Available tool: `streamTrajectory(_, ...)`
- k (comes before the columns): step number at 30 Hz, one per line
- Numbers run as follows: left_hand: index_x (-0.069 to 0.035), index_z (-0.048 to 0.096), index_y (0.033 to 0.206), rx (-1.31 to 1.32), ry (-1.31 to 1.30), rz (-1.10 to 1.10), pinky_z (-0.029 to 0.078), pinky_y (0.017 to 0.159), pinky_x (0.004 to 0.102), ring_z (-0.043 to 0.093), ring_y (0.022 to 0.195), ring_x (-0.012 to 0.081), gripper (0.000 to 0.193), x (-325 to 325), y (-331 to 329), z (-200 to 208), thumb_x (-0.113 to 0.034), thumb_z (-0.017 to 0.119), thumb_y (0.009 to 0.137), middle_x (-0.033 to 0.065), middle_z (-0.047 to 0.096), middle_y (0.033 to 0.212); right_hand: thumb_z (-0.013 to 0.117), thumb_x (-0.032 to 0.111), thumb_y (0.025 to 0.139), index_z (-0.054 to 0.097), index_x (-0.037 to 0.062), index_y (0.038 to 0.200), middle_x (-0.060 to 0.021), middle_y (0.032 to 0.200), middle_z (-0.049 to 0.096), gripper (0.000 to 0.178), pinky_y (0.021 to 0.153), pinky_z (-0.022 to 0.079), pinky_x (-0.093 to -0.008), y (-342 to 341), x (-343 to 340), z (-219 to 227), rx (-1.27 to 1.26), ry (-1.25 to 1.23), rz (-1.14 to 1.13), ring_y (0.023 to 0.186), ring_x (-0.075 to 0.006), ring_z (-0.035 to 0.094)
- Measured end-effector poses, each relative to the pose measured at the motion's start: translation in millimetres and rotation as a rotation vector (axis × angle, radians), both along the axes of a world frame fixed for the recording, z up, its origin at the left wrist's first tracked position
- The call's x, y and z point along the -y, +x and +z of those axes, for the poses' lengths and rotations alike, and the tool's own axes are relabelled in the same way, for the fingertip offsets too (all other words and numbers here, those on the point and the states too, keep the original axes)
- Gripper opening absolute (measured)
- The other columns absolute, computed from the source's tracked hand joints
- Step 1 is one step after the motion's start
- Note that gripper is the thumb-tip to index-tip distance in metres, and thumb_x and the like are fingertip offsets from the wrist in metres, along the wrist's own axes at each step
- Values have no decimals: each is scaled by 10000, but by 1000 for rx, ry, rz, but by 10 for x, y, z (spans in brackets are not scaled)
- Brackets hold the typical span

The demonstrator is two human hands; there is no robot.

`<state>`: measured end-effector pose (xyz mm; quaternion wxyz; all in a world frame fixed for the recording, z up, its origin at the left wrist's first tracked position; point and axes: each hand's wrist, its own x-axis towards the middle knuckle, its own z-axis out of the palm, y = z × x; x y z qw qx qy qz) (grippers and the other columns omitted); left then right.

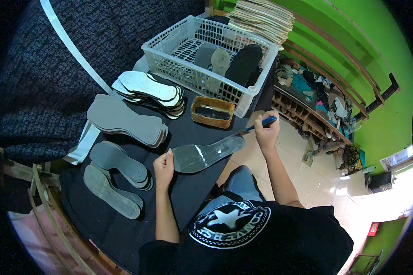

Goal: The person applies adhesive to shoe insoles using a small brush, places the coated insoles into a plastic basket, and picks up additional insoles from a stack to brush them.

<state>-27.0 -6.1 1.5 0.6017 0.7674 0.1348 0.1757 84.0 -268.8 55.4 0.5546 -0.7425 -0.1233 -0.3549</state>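
Observation:
My left hand (164, 167) pinches the near left end of a grey shoe sole (206, 155), thumb on top. Wet, glossy streaks shine across the sole's upper face. In my right hand (267, 133) is a brush with a blue handle (268, 121), its bristles touching the sole's far right tip. Just beyond the sole stands a small brown rectangular tub (212, 112), stained inside, with something dark in it. Left of my left hand lie a stack of grey soles (119, 158) and a pair of greyish, worn-looking soles (108, 190).
A white plastic crate (192, 68) holding several soles stands at the back. Nearer are stacks of white-topped insoles (147, 87) and grey sole sheets (124, 117). Pale cut pieces (261, 20) are piled behind the crate. A cluttered wooden rack (312, 101) stands along the green wall.

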Motion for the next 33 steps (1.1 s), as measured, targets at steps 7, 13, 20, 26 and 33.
streamTrajectory(7,78,516,681,2,16,19,345,485,220,392,541,38,281,-8,7,-5,-150,449,831,-1,471,536,575,38,689,389,51,728,7,580,393,190,453,319,-195,-168,-171,-28,-32,172,49,510,-52,358)
streamTrajectory(13,74,508,666,46,44,65,331,473,216,378,530,37,282,42,14,5,-146,450,831,1,459,526,549,9,686,370,58,715,10,592,371,187,469,311,-191,-198,75,-114,-40,106,104,527,-49,338)
streamTrajectory(20,82,530,693,35,63,30,338,480,211,389,541,36,276,40,-4,67,-146,455,831,-10,487,546,540,8,685,364,53,724,8,590,371,187,480,319,-199,-164,14,-54,-19,53,54,527,-55,333)
streamTrajectory(26,83,525,699,56,81,73,351,497,212,400,555,40,272,58,19,53,-149,459,827,2,491,551,531,-5,687,334,63,711,10,588,337,210,483,299,-198,-128,-66,-46,-17,196,159,526,-61,304)
streamTrajectory(33,82,512,687,68,14,73,344,492,207,387,549,39,274,27,27,-18,-144,453,831,-7,476,545,549,-35,704,346,56,741,-18,605,380,226,468,341,-200,-250,-113,205,24,465,202,498,-70,370)
